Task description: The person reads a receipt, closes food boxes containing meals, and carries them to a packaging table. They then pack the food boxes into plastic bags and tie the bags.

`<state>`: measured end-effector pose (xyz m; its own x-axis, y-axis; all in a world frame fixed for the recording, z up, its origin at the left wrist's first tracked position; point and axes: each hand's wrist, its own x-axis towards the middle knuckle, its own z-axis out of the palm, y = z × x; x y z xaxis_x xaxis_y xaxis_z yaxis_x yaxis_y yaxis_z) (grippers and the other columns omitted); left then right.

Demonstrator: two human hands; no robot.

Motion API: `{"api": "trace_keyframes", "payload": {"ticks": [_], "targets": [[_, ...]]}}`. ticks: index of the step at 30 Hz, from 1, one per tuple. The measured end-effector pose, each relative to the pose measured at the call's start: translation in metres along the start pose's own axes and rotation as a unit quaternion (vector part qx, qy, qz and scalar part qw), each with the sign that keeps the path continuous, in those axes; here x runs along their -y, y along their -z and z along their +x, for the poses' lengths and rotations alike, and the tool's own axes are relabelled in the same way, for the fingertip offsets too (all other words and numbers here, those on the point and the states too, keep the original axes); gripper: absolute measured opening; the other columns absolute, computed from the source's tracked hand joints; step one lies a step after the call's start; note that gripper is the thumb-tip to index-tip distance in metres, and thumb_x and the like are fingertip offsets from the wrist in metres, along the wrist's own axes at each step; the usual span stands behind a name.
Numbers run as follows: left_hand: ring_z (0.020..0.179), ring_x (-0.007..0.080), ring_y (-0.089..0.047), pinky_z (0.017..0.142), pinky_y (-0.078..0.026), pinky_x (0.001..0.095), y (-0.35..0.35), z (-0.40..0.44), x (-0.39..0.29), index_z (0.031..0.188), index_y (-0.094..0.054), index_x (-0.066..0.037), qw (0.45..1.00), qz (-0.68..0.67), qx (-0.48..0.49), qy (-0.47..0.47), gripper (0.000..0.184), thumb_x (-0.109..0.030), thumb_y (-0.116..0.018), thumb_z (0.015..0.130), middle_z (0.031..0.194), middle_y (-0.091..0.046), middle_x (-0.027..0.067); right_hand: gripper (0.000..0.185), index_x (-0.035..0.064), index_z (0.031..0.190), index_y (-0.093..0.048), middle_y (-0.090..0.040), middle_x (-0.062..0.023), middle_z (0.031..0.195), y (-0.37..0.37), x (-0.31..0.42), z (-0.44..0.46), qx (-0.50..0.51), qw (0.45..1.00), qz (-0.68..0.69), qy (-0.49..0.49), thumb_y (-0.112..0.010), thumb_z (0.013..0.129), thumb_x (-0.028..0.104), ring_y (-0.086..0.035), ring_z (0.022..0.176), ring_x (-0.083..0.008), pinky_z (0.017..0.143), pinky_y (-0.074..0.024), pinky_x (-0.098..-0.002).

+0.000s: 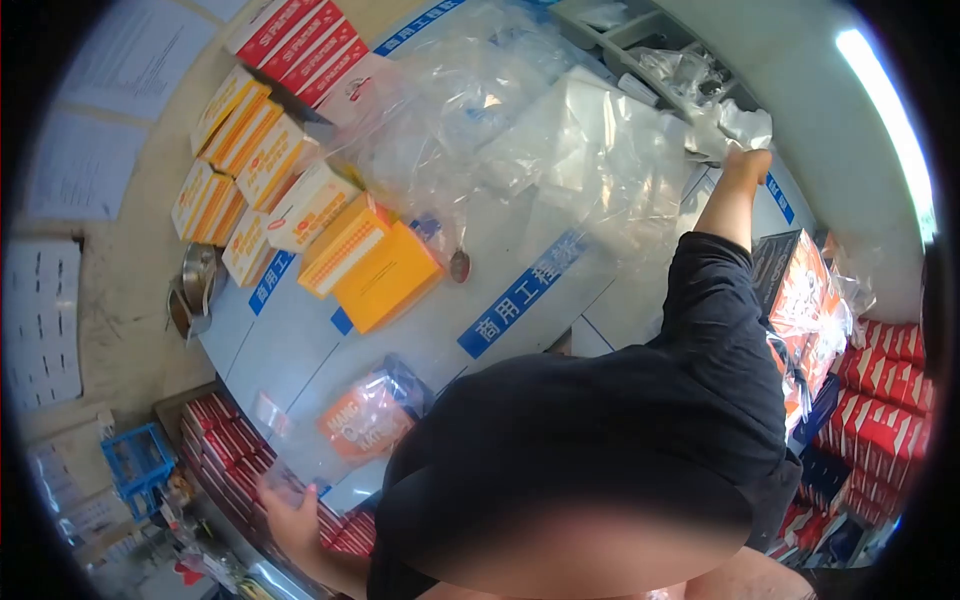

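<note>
At the lower left, my left hand (292, 508) pinches the edge of a clear plastic bag (310, 462) near the table's edge. Beside it an orange packet and a dark blue one (365, 415) lie in clear plastic. My right hand (748, 165) reaches to the upper right, its fingers closed at a crumpled piece of clear film (746, 125) next to the grey tray (640, 30); what the fingertips hold is too small to make out. Large clear plastic bags (600, 150) spread over the upper middle of the table.
Yellow boxes (388, 275) and yellow-white boxes (270, 165) stand at the left, with red boxes (300, 50) behind. A small round metal item (460, 266) lies mid-table. Stacked red packs (880, 420) are at the right, more (215, 440) below left, near a blue basket (138, 460).
</note>
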<state>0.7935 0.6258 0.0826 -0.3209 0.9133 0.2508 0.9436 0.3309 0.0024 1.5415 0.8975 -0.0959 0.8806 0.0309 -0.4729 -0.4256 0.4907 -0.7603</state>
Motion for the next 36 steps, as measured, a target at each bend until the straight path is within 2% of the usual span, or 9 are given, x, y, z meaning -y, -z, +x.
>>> {"api": "trace_keyframes", "payload": {"ticks": [2,6,11,14,19,22,25,30,36], "targets": [[0.093,0.0268,-0.057,0.078,-0.044,0.0353,-0.002,-0.009,0.040,0.108,-0.056,0.001,0.911,-0.054,0.393,0.116,0.035,-0.017,-0.060,0.078,0.101,-0.060,0.0134,0.034,-0.0011,0.104,-0.058,-0.058,-0.0138,0.106,-0.005,-0.002,-0.043,-0.004,0.999,-0.051,0.019,-0.050,0.082,0.024,-0.059,0.091,-0.0261,0.077,-0.0479,-0.0366],[0.083,0.0166,-0.055,0.075,-0.043,0.0300,0.005,-0.013,0.043,0.098,-0.058,0.004,0.827,-0.510,0.204,0.118,0.025,-0.012,-0.057,0.079,0.085,-0.058,0.0051,0.031,0.0020,0.103,-0.059,-0.056,-0.0068,0.082,-0.043,-0.073,-0.095,0.317,0.908,-0.259,0.088,-0.052,0.076,0.015,-0.052,0.070,-0.0166,0.059,-0.0425,-0.0301],[0.096,0.0227,-0.054,0.079,-0.046,0.0362,-0.019,-0.008,0.056,0.130,-0.021,0.011,0.624,-0.756,0.199,0.001,0.074,-0.032,-0.055,0.081,0.122,-0.043,0.0194,0.029,0.0032,0.103,-0.058,-0.051,0.0006,0.072,0.005,-0.072,-0.435,0.873,0.245,-0.359,0.220,-0.057,0.074,0.010,-0.044,0.062,-0.0097,0.060,-0.0387,-0.0255],[0.093,0.0222,-0.057,0.078,-0.047,0.0334,-0.016,-0.013,0.071,0.131,-0.023,0.009,0.622,-0.754,0.207,-0.034,0.076,-0.038,-0.055,0.080,0.125,-0.043,0.0221,0.026,0.0023,0.101,-0.057,-0.053,-0.0003,0.077,0.036,-0.033,-0.508,0.820,0.294,-0.344,0.349,-0.059,0.076,0.010,-0.046,0.069,-0.0096,0.064,-0.0407,-0.0274],[0.082,0.0206,-0.061,0.076,-0.046,0.0285,-0.034,-0.038,0.079,0.131,-0.026,0.005,0.574,-0.809,0.122,-0.044,0.075,-0.041,-0.054,0.079,0.126,-0.043,0.0218,0.023,0.0006,0.097,-0.056,-0.058,-0.0089,0.090,0.178,-0.038,-0.592,0.790,0.121,-0.217,0.561,-0.059,0.078,0.012,-0.053,0.079,-0.0187,0.068,-0.0435,-0.0319],[0.090,0.0233,-0.057,0.067,-0.047,0.0260,-0.038,-0.051,0.091,0.131,-0.021,0.010,0.561,-0.820,0.088,-0.070,0.076,-0.040,-0.049,0.081,0.136,-0.032,0.0218,0.021,0.0081,0.098,-0.061,-0.061,-0.0156,0.092,0.284,-0.088,-0.610,0.913,-0.135,-0.378,0.072,-0.048,0.084,0.019,-0.056,0.088,-0.0268,0.078,-0.0430,-0.0377],[0.085,0.0178,-0.058,0.065,-0.046,0.0245,-0.036,-0.067,0.090,0.133,-0.023,0.003,0.551,-0.806,0.203,-0.076,0.082,-0.051,-0.053,0.078,0.137,-0.029,0.0240,0.032,0.0082,0.107,-0.059,-0.060,-0.0171,0.100,0.341,-0.132,-0.552,0.784,-0.291,-0.546,0.052,-0.049,0.077,0.004,-0.057,0.095,-0.0304,0.079,-0.0435,-0.0382],[0.093,0.0168,-0.054,0.067,-0.047,0.0247,-0.046,-0.072,0.105,0.133,-0.023,-0.001,0.510,-0.820,0.239,-0.105,0.076,-0.036,-0.061,0.078,0.136,-0.033,0.0183,0.039,0.0055,0.114,-0.053,-0.058,-0.0186,0.105,0.338,-0.102,-0.593,0.747,-0.292,-0.564,0.197,-0.045,0.076,0.003,-0.056,0.097,-0.0328,0.082,-0.0435,-0.0409],[0.110,0.0237,-0.047,0.080,-0.045,0.0315,-0.050,-0.071,0.099,0.134,-0.021,-0.001,0.479,-0.831,0.245,-0.141,0.073,-0.034,-0.058,0.081,0.135,-0.033,0.0193,0.045,0.0098,0.126,-0.044,-0.057,-0.0174,0.110,0.404,-0.211,-0.508,0.823,-0.079,-0.562,-0.010,-0.045,0.086,0.032,-0.054,0.101,-0.0329,0.088,-0.0396,-0.0430]]}}
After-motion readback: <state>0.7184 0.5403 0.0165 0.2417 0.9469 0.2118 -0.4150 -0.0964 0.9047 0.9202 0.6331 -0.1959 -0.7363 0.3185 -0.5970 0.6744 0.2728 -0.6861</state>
